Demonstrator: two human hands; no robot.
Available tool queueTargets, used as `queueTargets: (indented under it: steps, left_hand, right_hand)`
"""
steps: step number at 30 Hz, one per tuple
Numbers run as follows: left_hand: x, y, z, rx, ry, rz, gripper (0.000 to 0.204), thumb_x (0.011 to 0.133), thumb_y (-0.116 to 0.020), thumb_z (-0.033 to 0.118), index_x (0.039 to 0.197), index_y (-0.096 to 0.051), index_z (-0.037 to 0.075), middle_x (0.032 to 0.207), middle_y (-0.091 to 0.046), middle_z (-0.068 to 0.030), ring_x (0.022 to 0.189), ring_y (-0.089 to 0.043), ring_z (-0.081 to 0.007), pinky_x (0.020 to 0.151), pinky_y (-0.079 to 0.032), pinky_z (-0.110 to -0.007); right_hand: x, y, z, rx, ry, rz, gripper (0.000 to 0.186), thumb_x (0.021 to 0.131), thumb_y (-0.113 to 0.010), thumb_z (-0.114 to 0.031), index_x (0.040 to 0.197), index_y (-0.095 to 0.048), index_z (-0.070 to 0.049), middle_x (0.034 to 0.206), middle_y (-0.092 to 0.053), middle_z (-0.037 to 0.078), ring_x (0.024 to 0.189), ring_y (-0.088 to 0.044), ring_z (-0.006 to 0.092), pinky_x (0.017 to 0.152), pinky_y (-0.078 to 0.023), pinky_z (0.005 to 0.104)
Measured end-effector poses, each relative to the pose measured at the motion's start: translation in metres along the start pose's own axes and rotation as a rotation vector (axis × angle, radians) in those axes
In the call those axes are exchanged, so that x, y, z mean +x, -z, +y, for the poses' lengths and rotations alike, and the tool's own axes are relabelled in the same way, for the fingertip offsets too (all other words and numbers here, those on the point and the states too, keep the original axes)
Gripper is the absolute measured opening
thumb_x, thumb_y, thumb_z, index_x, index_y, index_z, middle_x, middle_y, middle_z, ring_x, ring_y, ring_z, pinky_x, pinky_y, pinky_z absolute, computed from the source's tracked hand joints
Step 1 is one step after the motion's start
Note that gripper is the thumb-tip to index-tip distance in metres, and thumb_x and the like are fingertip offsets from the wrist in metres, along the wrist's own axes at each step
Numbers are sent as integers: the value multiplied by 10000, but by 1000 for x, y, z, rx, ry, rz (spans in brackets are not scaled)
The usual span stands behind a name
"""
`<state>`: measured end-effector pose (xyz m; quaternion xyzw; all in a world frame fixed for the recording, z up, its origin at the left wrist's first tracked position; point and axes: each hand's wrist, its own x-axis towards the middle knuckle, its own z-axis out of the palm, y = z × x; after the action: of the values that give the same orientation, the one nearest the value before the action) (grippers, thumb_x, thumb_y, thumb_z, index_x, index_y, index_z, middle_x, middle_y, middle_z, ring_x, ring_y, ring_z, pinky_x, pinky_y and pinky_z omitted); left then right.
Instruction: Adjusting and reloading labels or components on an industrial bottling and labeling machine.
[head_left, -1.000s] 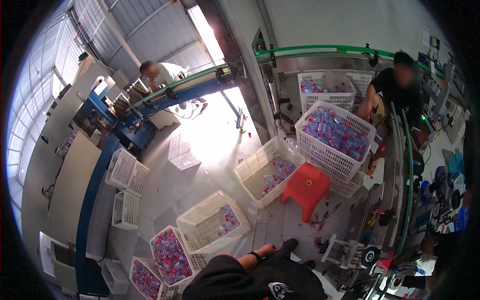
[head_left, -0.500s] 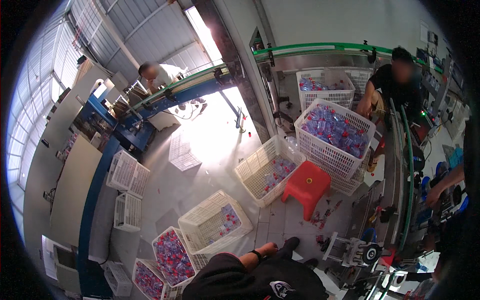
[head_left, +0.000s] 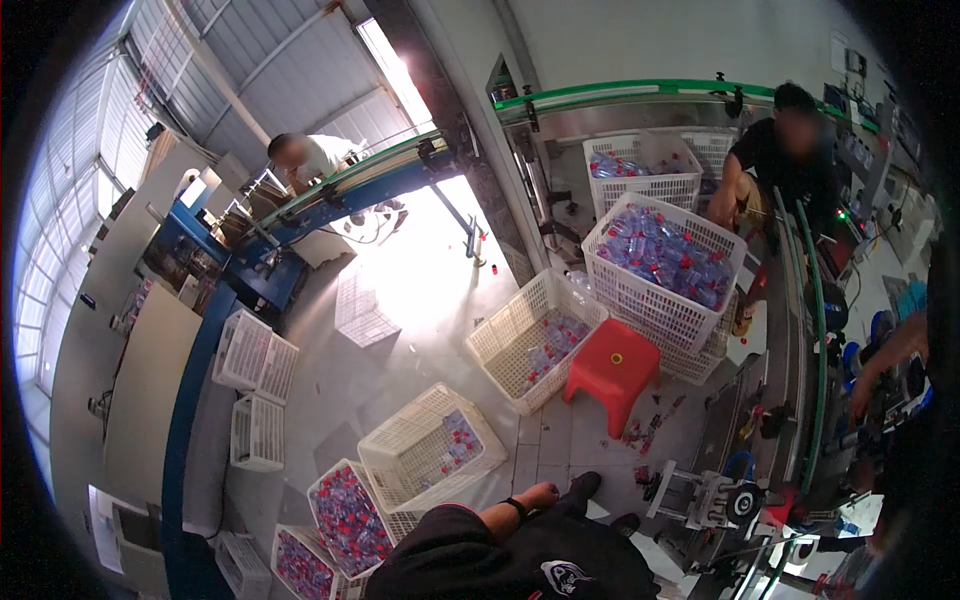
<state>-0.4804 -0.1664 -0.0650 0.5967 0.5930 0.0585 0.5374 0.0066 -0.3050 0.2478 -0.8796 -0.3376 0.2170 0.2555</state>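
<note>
My left hand [head_left: 537, 496], with a black band at the wrist, is held in front of my black shirt [head_left: 520, 560], above my dark shoes [head_left: 585, 485]. Its fingers look curled in, and nothing shows in them. My right hand is out of the picture. Nearest to the left hand is a cream plastic crate [head_left: 480, 475] with a few clear, red-capped bottles [head_left: 458, 440] in one end. Beside it at the lower left are a crate full of bottles [head_left: 350, 515] and another filled crate [head_left: 303, 565].
Ahead stand a red stool [head_left: 612, 365], a partly filled crate [head_left: 500, 375] and a stacked, heaped crate [head_left: 650, 300]. A person [head_left: 780, 165] sits by the conveyor [head_left: 812, 330]; another person's arm [head_left: 885, 365] reaches in at right. A person [head_left: 315, 158] leans at the far-left line. Scraps [head_left: 645, 435] litter the floor.
The whole view has shifted slightly. My left hand stays in front of my body. At the right edge, the other person's forearm has changed its angle, with the hand lower.
</note>
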Motion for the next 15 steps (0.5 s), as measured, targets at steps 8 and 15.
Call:
queueTargets:
  steps: [8, 15]
  left_hand:
    - [-11, 13, 27, 18, 120, -23, 273, 769, -544, 244, 909, -678, 51, 874, -665, -194, 836, -641, -336, 737, -490, -410]
    - [3, -9, -3, 30, 68, 26, 268, 773, -553, 241, 921, -678, 56, 884, -677, -165, 830, -647, -301, 742, -490, -396]
  right_hand:
    - [8, -3, 7, -80, 66, -26, 333, 961, -453, -207, 1079, -564, 83, 975, -630, 222, 772, -582, 329, 729, -471, 435]
    - [2, 14, -18, -163, -85, -101, 375, 961, -451, -257, 1112, -559, 69, 1058, -606, 227, 932, -571, 367, 811, -464, 443]
